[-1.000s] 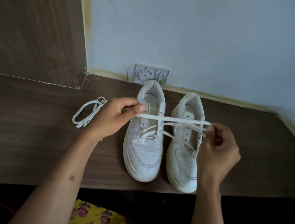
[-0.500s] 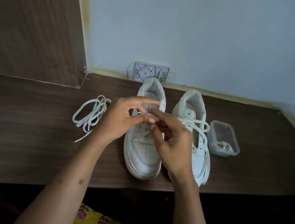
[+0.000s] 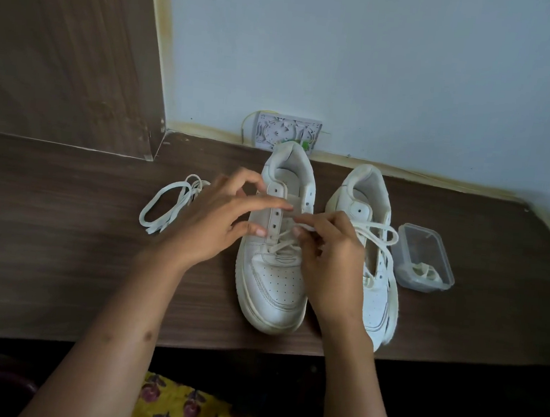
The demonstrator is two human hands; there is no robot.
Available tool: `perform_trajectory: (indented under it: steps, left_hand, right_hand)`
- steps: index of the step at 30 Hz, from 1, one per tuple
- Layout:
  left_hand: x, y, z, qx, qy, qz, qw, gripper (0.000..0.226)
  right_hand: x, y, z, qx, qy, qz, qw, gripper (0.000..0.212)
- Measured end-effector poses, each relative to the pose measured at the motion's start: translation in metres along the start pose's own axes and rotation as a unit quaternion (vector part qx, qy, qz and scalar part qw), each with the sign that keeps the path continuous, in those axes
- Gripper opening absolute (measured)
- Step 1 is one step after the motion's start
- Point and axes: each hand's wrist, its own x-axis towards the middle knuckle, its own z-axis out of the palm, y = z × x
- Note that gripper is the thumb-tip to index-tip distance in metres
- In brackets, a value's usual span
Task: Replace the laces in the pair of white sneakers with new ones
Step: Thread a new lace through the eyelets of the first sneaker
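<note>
A dark wood bench point(image 3: 63, 256) meets a pale blue wall. At frame centre, the left hand point(image 3: 219, 223) and right hand point(image 3: 330, 246) both pinch a white lace point(image 3: 285, 242) over the left sneaker point(image 3: 274, 281); the right sneaker point(image 3: 376, 283) stands beside it, loosely laced.

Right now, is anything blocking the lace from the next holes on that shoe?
Nothing visible does. The lace, pinched in the right hand, sits over the left sneaker, whose upper eyelets are open.

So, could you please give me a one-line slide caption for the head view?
Both hands, left and right, thread a white lace through the left sneaker on a wooden table.
</note>
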Motion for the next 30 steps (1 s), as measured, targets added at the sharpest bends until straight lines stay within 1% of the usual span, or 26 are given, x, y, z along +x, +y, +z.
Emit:
perform_trajectory:
  steps: [3, 6, 8, 9, 11, 14, 17, 19, 21, 23, 26, 27, 28, 30]
  left_hand:
    - [0.002, 0.004, 0.0, -0.003, 0.002, 0.002, 1.0, 0.046]
    - [0.002, 0.006, 0.001, -0.018, 0.009, -0.017, 1.0, 0.043]
    - [0.002, 0.005, 0.002, -0.027, 0.01, -0.022, 0.999, 0.042]
    - [0.002, 0.005, 0.002, -0.028, 0.011, -0.022, 0.999, 0.042]
    - [0.001, 0.004, 0.003, -0.028, 0.016, -0.022, 0.999, 0.041]
    - [0.001, 0.004, 0.003, -0.024, 0.025, -0.022, 0.999, 0.039]
    - [0.001, 0.003, 0.004, -0.025, 0.034, -0.014, 0.999, 0.038]
    - [0.001, 0.002, 0.006, -0.02, 0.038, -0.009, 0.999, 0.039]
    - [0.001, 0.001, 0.008, -0.026, 0.044, -0.007, 0.999, 0.041]
    - [0.001, -0.001, 0.006, -0.042, 0.045, -0.007, 0.998, 0.043]
    - [0.0, -0.002, 0.001, -0.116, 0.036, -0.03, 0.992, 0.052]
    - [0.0, -0.003, -0.001, -0.139, 0.033, -0.037, 0.989, 0.051]
    - [0.0, -0.003, -0.002, -0.148, 0.03, -0.038, 0.988, 0.045]
    - [0.002, -0.003, 0.0, -0.121, 0.03, -0.03, 0.992, 0.026]
  right_hand:
    - [0.0, 0.002, 0.006, -0.002, 0.013, 0.008, 1.0, 0.016]
    - [-0.001, -0.001, 0.012, -0.046, 0.07, 0.023, 0.996, 0.015]
    - [-0.002, -0.004, 0.018, -0.075, 0.103, 0.061, 0.99, 0.013]
    - [-0.002, -0.006, 0.02, -0.076, 0.107, 0.085, 0.988, 0.012]
    - [-0.004, -0.011, 0.024, -0.078, 0.105, 0.113, 0.985, 0.011]
    - [-0.003, -0.018, 0.028, -0.089, 0.103, 0.129, 0.982, 0.01]
    - [-0.001, -0.021, 0.031, -0.092, 0.076, 0.159, 0.98, 0.008]
    - [-0.002, -0.022, 0.033, -0.122, 0.059, 0.158, 0.978, 0.006]
    - [-0.001, -0.024, 0.033, -0.123, 0.044, 0.164, 0.978, 0.007]
    - [0.0, -0.024, 0.029, -0.102, 0.023, 0.178, 0.978, 0.008]
    - [0.001, -0.023, 0.022, -0.081, -0.002, 0.167, 0.983, 0.013]
    - [0.001, -0.023, 0.02, -0.075, -0.003, 0.157, 0.985, 0.017]
    - [0.0, -0.025, 0.017, -0.068, 0.004, 0.149, 0.986, 0.023]
    - [-0.001, -0.027, 0.01, -0.055, 0.037, 0.133, 0.989, 0.03]
